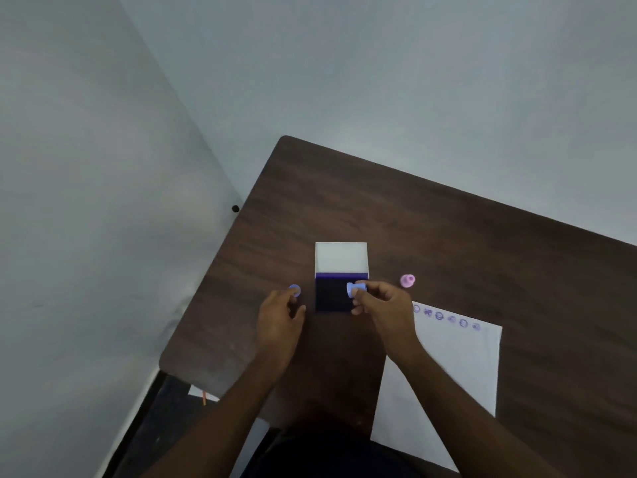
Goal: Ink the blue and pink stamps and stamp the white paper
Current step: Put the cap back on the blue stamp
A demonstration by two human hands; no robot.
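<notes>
Right hand point(379, 303) pinches the blue stamp point(355, 290) over the near right part of the dark ink pad point(331, 294). The stamp's long axis lies roughly level, running left to right, face end toward the left, not yet turned down onto the pad. Judgement: the next move needs the stamp tipped face-down, then pressed straight onto the pad beneath it.

Left hand point(281, 312) sits just left of the pad, fingers curled at a small blue cap point(294, 290); whether it grips the cap or only touches it I cannot tell.

Pad's white lid point(340, 257) stands open behind the pad, away from the person.

Pink stamp point(407, 280) stands on the surface point(448, 236) to the right of the pad, nearer the right hand, untouched.

Paper point(448, 367) lies near right, partly under the right forearm, with a row of blue prints point(446, 318) along its far edge. Nothing blocks the way from pad to paper.
</notes>
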